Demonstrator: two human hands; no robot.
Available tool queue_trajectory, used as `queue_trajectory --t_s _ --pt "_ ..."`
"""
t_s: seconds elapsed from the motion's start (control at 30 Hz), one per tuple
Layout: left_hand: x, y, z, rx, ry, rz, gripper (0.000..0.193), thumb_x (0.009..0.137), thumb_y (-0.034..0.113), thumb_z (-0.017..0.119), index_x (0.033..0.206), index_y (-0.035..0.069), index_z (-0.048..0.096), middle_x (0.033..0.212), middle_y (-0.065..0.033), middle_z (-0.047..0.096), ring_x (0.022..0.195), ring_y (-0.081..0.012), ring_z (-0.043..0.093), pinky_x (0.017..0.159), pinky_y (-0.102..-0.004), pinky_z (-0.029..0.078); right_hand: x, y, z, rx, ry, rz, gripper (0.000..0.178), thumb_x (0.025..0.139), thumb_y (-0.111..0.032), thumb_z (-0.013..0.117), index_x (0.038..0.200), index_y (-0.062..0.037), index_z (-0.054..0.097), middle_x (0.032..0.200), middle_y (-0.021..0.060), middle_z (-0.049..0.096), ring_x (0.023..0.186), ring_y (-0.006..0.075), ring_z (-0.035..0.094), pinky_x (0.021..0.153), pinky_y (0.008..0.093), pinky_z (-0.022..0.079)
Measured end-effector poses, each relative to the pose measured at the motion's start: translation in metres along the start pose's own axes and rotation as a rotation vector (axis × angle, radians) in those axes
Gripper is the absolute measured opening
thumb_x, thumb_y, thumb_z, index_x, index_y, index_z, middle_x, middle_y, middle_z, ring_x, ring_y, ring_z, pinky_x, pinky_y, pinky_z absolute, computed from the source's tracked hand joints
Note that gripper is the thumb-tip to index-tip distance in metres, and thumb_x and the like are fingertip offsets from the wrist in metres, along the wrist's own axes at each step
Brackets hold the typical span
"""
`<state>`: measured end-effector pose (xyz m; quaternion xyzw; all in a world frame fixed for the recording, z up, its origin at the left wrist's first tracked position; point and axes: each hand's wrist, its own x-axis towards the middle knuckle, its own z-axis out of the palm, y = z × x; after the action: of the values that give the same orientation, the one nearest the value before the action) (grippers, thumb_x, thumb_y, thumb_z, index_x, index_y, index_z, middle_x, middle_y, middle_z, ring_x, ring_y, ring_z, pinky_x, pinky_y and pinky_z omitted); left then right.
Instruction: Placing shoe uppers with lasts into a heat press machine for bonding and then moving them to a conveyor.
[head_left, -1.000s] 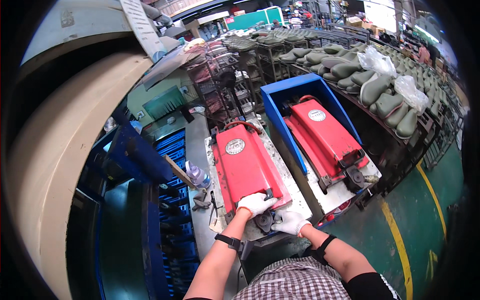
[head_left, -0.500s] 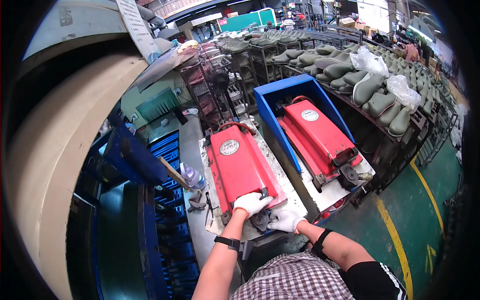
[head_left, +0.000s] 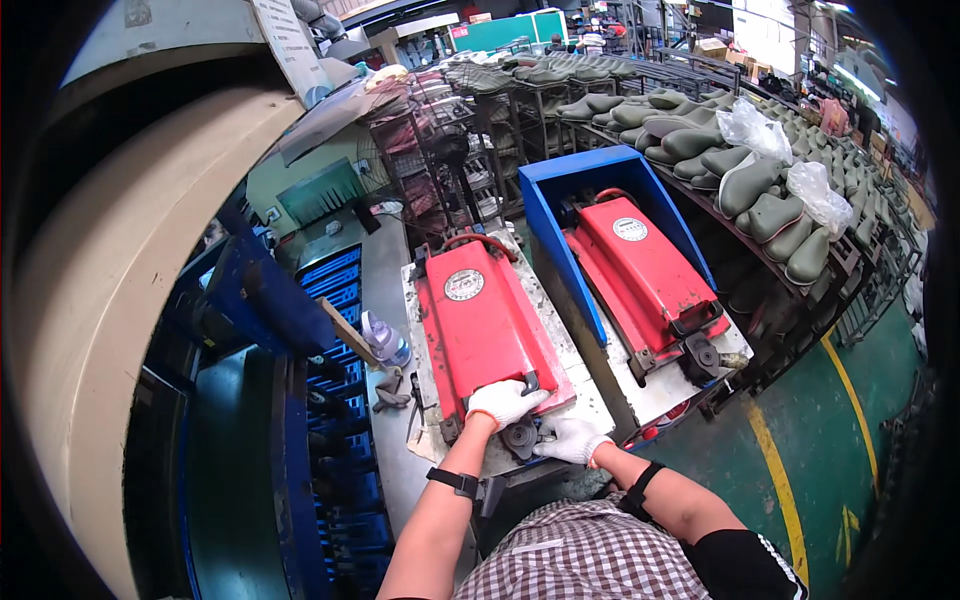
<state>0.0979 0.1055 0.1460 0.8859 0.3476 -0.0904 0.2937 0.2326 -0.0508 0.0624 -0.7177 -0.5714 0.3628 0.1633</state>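
Note:
In front of me a red box-shaped machine cover with a round white label lies on a pale, stained plate. My left hand, in a white knit glove, is closed over the dark handle at the cover's near end. Just below it sits a dark round fitting. Against the right side of this fitting, my right hand, gloved the same way, has its fingers closed. What lies between those fingers is hidden.
A second red cover stands to the right inside a blue three-sided guard. Racks of olive-green shoe-shaped pieces curve behind it. At left are a lilac bottle, a grey cloth and a large beige housing.
The whole view has shifted slightly. Both hands keep their places, the left on the handle and the right beside the round fitting. Neither machine has visibly moved.

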Motion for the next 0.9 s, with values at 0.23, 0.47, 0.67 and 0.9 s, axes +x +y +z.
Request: queue_trajectory --t_s 0.23,0.47,0.67,0.9 --pt "0.0 0.0 0.001 0.012 -0.008 -0.016 0.077 0.092 0.078 0.049 0.114 0.009 0.075 0.12 -0.0189 0.074 0.113 -0.0376 0.07 0.1 -0.0454 0.052 -0.001 0.0 0.0 0.013 -0.009 -0.004 0.06 0.085 -0.056 0.073 0.118 -0.0056 0.071 0.11 0.0208 0.075 0.104 0.0354 0.072 0.092 0.0414 0.055" --pt "0.003 -0.001 0.003 -0.021 0.01 -0.008 0.073 0.091 0.075 0.055 0.113 0.009 0.076 0.113 -0.0183 0.076 0.107 -0.0356 0.072 0.095 -0.042 0.052 0.006 0.012 0.008 0.076 0.014 -0.04 0.055 0.088 -0.046 0.074 0.124 -0.0046 0.068 0.114 0.0205 0.075 0.106 0.0362 0.071 0.093 0.0403 0.054" --pt "-0.001 0.0 0.003 -0.006 0.034 -0.013 0.072 0.089 0.074 0.057 0.11 0.008 0.076 0.11 -0.0186 0.076 0.104 -0.035 0.072 0.093 -0.0422 0.053 -0.005 -0.004 -0.004 0.045 -0.003 -0.018 0.059 0.086 -0.054 0.073 0.119 -0.0047 0.07 0.11 0.0225 0.075 0.105 0.0366 0.071 0.092 0.0412 0.054" --pt "0.003 -0.005 0.007 -0.037 0.046 0.006 0.069 0.09 0.071 0.058 0.104 0.007 0.077 0.096 -0.0165 0.076 0.095 -0.0325 0.074 0.087 -0.0418 0.053 -0.003 -0.001 0.0 0.054 0.017 0.0 0.055 0.087 -0.052 0.074 0.117 -0.0063 0.071 0.11 0.0203 0.075 0.105 0.035 0.071 0.092 0.041 0.053"
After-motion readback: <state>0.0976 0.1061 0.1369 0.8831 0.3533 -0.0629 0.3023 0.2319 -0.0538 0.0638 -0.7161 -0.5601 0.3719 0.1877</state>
